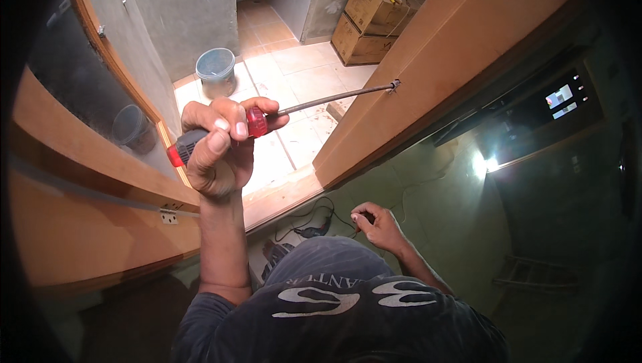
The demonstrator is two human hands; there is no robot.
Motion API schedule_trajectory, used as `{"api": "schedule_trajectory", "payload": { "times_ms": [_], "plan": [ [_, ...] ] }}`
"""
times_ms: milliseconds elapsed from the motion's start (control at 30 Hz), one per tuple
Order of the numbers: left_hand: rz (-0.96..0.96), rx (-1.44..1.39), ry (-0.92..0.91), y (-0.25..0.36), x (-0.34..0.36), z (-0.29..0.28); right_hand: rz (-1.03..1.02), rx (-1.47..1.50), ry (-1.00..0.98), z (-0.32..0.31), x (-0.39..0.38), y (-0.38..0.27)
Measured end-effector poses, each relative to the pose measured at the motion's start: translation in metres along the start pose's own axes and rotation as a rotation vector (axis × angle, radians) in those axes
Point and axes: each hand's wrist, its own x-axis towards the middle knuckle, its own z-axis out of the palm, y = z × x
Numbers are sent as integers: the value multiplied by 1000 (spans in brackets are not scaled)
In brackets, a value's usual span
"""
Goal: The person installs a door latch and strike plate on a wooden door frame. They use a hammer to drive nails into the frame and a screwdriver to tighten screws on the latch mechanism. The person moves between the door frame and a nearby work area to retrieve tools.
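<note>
My left hand (221,142) is wrapped round the red and dark grey handle of a screwdriver (257,123). Its long shaft reaches to the right, and the tip meets a small metal fitting (394,85) set in the orange-brown wooden door frame (428,69). Lower down, beside my body, my right hand (380,227) is closed with its fingers curled in. Something small and dark seems to be between those fingers, too hidden to name.
A grey-blue bucket (217,72) stands on the tiles, with stacked cardboard boxes (366,22) at the back. Near my feet lies a corded power tool (314,230). A wooden door (100,222) with a hinge (168,216) is on the left. A bright lamp (490,164) shines at right.
</note>
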Motion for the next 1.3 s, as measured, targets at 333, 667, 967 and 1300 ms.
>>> {"api": "schedule_trajectory", "payload": {
  "times_ms": [333, 667, 967, 1300],
  "plan": [
    [43, 1, 12, -11, -8, -5, -28, 55, -28, -3, 8, -5],
    [25, 4, -89, -4, -4, -11, -34, 61, 27, -10, 7, 16],
    [37, -59, -132, -8, -3, -10, -29, 60, -3, -1, -3, 36],
    [35, -39, -81, -6, -4, -6, -30, 26, -6, -2, -2, 45]
  ]
}}
